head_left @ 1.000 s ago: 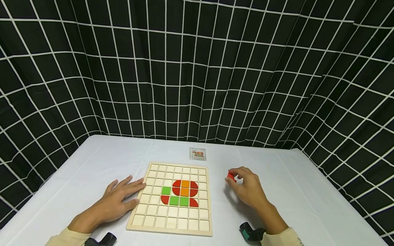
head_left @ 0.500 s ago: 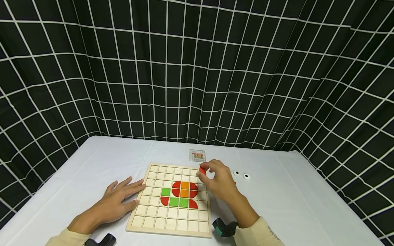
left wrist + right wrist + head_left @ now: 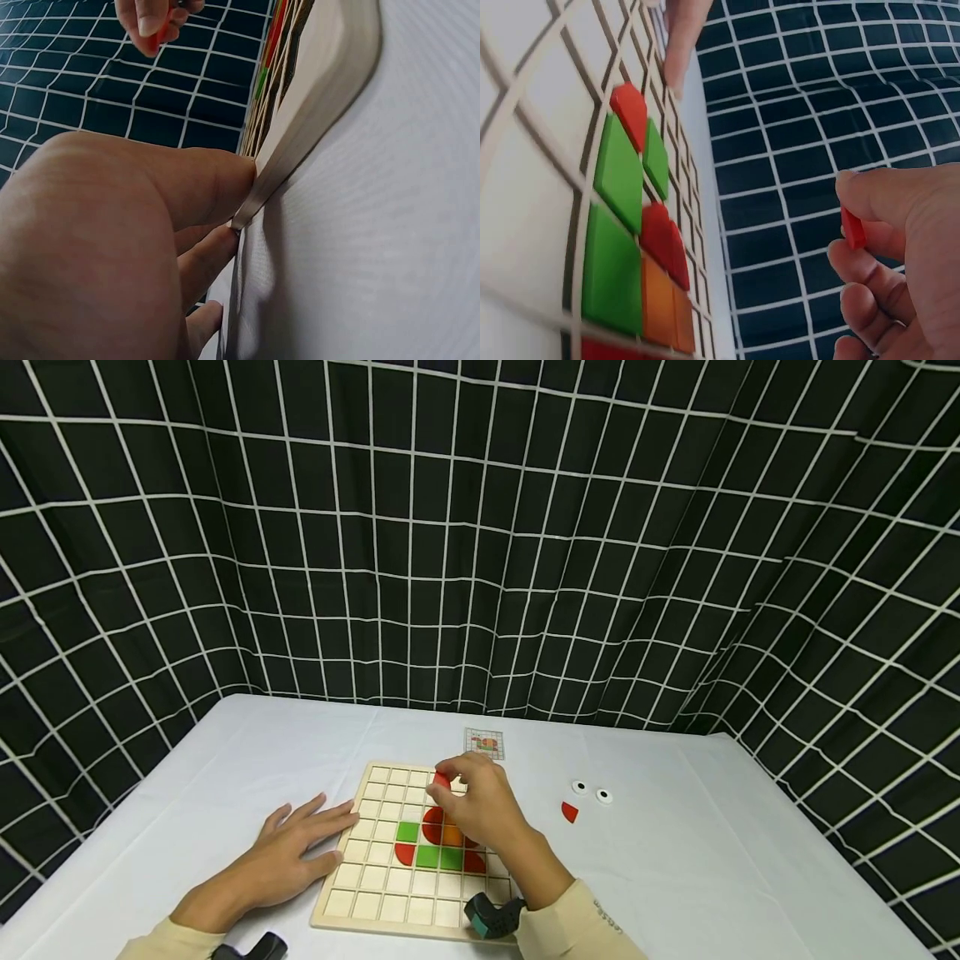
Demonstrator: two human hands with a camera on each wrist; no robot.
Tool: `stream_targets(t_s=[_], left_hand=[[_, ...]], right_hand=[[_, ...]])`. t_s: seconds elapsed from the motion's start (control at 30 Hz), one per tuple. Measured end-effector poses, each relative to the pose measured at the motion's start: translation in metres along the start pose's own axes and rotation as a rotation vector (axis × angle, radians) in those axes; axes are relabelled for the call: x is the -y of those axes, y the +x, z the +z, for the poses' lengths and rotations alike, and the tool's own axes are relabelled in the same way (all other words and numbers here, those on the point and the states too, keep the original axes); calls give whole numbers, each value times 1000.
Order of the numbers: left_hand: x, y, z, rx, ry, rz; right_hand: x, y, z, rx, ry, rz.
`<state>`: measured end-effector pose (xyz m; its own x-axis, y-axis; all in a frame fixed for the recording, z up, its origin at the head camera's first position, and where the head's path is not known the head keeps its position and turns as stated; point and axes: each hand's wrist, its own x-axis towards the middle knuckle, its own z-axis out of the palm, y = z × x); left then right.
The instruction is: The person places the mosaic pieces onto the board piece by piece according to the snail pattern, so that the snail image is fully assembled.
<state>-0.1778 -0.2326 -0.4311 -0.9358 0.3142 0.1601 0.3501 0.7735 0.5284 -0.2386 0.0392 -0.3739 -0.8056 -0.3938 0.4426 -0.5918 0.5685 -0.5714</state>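
Observation:
A wooden grid board (image 3: 367, 906) lies on the table, with red, green and orange tiles set in its squares. My right hand (image 3: 480, 802) pinches a red tile (image 3: 442, 779) between thumb and fingers above the board's upper part. In the right wrist view that red tile (image 3: 853, 228) is held up off the grid, beside green tiles (image 3: 615, 262) and an orange tile (image 3: 658, 304). My left hand (image 3: 288, 852) lies with fingers spread, its fingertips at the board's left edge. In the left wrist view the thumb (image 3: 202, 184) touches the wooden rim (image 3: 300, 112).
Right of the board lie a red quarter-circle tile (image 3: 570, 812) and two white eye pieces, one (image 3: 580, 787) left of the other (image 3: 603, 796). A small picture card (image 3: 484, 743) lies behind the board. A black curtain with white grid lines (image 3: 450, 527) surrounds the white table (image 3: 675, 860).
My right hand has carried the red tile leftward from the table's right side to over the board, uncovering the eye pieces and the other red tile. My left hand has stayed in place.

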Motion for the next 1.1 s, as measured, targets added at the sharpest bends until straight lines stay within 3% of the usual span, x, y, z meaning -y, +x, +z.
stream_targets(t_s=[0.4,0.83,1.1], left_hand=[[3,-2,-1,-6,-6,6],[-1,2,0,-4,4,26],[2,0,-1,-7,12,30]], right_hand=[[8,7,30,26,6,95],[-6,2,49,6,-10,39],[-13,-1,61,44,-33,25]])
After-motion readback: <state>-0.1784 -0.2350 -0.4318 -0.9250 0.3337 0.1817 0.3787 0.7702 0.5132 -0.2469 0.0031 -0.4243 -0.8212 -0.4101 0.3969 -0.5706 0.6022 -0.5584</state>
